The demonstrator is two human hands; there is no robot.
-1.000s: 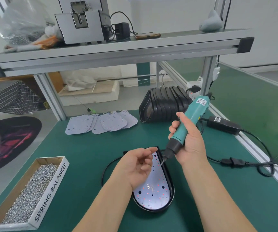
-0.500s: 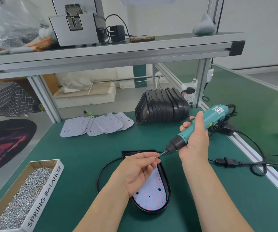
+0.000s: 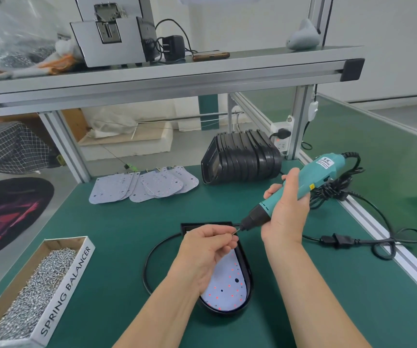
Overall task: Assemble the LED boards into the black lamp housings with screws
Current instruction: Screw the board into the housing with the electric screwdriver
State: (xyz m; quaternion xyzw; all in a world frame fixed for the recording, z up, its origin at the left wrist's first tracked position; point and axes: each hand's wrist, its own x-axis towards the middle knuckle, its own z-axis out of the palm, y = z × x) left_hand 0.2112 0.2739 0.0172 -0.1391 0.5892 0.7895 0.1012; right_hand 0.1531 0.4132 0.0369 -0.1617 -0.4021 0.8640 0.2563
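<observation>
Your right hand (image 3: 286,213) grips the teal electric screwdriver (image 3: 302,184); your left hand (image 3: 203,249) pinches its bit tip (image 3: 235,231), centre frame, above the black lamp housing (image 3: 249,280).

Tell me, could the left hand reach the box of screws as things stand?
Probably yes. The box of screws lies on its own side, nothing standing between. But the left hand is busy, pinching what looks like a screw at the screwdriver bit.

Factory assembly bench: aluminium-framed shelf (image 3: 167,79), screw box (image 3: 39,285).
</observation>
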